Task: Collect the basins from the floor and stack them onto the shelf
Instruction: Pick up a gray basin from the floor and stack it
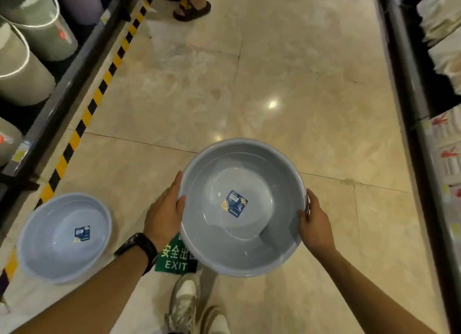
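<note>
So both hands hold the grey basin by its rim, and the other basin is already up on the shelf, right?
Not quite. In the head view both hands hold the grey basin by its rim, but the other basin sits on the floor beside the shelf.

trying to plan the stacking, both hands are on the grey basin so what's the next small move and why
Probably swing the grey basin left and lower it into the pale basin on the floor by the shelf. The left hand and right hand already hold its rim, and nesting the two would allow one lift.
</note>
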Motion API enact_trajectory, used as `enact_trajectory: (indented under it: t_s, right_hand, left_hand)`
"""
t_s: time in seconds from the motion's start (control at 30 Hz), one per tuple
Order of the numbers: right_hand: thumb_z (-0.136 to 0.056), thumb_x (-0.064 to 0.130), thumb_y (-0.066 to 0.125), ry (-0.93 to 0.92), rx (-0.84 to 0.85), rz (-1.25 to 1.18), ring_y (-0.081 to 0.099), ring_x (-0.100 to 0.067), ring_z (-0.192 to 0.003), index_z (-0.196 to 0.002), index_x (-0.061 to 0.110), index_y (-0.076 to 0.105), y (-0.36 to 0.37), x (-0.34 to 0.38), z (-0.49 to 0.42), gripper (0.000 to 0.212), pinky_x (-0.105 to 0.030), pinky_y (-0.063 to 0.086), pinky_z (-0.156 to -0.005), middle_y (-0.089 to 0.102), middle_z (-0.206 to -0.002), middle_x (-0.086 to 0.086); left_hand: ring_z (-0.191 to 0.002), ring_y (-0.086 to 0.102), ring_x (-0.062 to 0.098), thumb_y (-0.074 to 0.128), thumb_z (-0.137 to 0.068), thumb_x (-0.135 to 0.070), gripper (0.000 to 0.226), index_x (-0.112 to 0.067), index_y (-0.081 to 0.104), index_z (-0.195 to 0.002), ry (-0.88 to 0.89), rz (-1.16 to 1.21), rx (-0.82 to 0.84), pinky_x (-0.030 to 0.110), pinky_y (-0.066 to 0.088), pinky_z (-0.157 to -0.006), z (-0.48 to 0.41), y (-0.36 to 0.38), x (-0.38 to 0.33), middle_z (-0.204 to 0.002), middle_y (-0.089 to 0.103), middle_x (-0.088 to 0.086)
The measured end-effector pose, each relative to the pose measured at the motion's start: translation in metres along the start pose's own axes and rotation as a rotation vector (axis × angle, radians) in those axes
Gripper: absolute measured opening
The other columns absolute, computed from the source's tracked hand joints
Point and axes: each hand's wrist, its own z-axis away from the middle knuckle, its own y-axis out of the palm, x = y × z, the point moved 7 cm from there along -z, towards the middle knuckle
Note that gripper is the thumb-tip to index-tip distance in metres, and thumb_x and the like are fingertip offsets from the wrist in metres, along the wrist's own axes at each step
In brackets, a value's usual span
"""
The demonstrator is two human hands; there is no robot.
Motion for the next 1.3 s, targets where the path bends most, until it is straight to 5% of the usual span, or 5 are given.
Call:
enact_trajectory:
  t_s: [0.37,0.5,0.83,1.17,1.3]
  right_hand:
    - [-0.100,0.022,0.041,0.210,-0.042,-0.051,0.060,-0.022,-0.111,-0.139,0.027,0.042,0.065,-0.131,-0.081,0.040,-0.052,0.053,-0.093,0.059,-0.130,0.006]
    - [-0.097,0.020,0.040,0.231,-0.036,-0.049,0.061,-0.023,-0.106,-0.137,0.027,0.043,0.107,-0.181,-0.103,0.041,-0.051,0.054,-0.091,0.060,-0.126,0.006]
    - [-0.090,0.010,0.041,0.210,-0.088,0.013,0.053,-0.023,-0.082,-0.115,0.021,0.056,0.184,-0.249,-0.157,0.031,-0.033,0.042,-0.069,0.061,-0.097,0.002]
    - [-0.098,0.005,0.044,0.237,-0.042,0.194,0.053,-0.031,-0.101,-0.148,0.016,0.039,0.210,-0.276,-0.165,0.051,-0.037,0.048,-0.087,0.056,-0.120,-0.017]
    - [-0.102,0.016,0.043,0.250,-0.051,0.183,0.053,-0.030,-0.109,-0.153,0.019,0.031,0.217,-0.274,-0.161,0.052,-0.036,0.049,-0.093,0.052,-0.130,-0.015]
  left_hand:
    - [-0.090,0.065,0.030,0.041,-0.107,-0.023,0.063,-0.037,0.012,-0.161,0.036,-0.138,0.052,0.041,0.056,-0.078,-0.124,0.132,0.013,-0.120,0.067,0.012]
    - [-0.072,0.055,0.006,0.041,-0.108,-0.026,0.062,-0.038,0.012,-0.161,0.031,-0.169,0.047,0.021,0.040,-0.062,-0.158,0.191,0.046,-0.111,0.066,0.003]
    - [-0.104,0.060,0.022,0.039,-0.108,-0.032,0.059,-0.032,0.014,-0.161,-0.087,-0.194,0.094,0.032,0.044,-0.086,-0.207,0.266,0.107,-0.126,0.063,0.008]
    - [-0.096,0.061,0.030,0.037,-0.108,-0.036,0.054,-0.027,0.022,-0.159,-0.173,-0.361,0.128,0.018,0.039,-0.068,-0.231,0.288,0.118,-0.110,0.050,-0.005]
    - [-0.107,0.057,0.040,0.055,-0.102,-0.027,0.076,-0.028,0.009,-0.162,-0.099,-0.604,0.242,0.047,0.051,-0.087,-0.234,0.287,0.113,-0.138,0.038,0.021]
